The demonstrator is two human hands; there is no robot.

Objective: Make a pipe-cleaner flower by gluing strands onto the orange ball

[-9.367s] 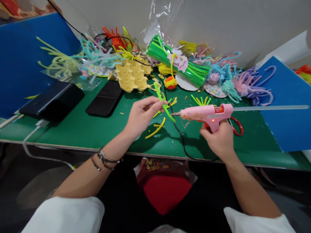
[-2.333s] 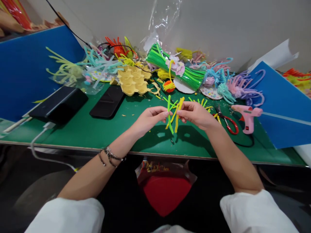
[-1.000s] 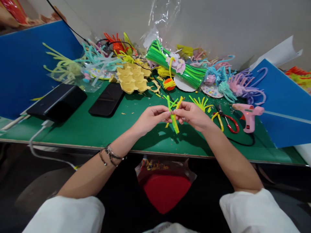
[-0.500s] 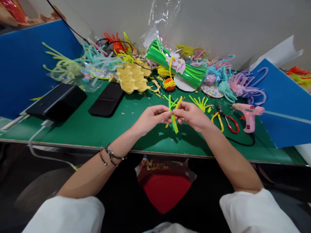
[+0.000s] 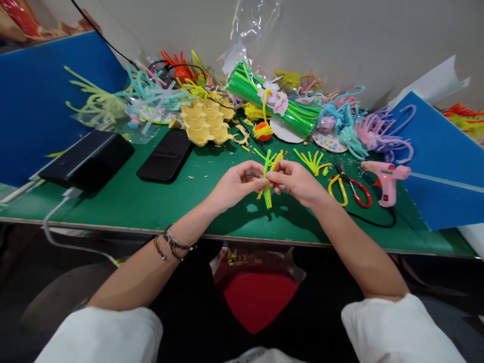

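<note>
Between my two hands is a small bunch of green and yellow pipe cleaners (image 5: 268,197), held upright over the front half of the table. My left hand (image 5: 244,182) pinches it from the left, thumb and fingers closed. From the right, my right hand (image 5: 293,180) grips the same bunch with its fingertips, near the yellow strands. The fingers hide the bunch's middle. Behind my right hand lies another cluster of short yellow and green pipe cleaners (image 5: 313,162). Farther right rest scissors (image 5: 356,187) with one yellow and one red handle.
A pink glue gun (image 5: 386,180) stands at the right by a blue divider (image 5: 446,166). A black phone (image 5: 165,156) and a black power bank (image 5: 87,160) lie left. Along the back are a yellow egg carton (image 5: 206,121) and bagged green pipe cleaners (image 5: 298,118).
The bunch has shifted slightly left and turned, its green strands now more together. Both hands have moved a little with it, still gripping.
</note>
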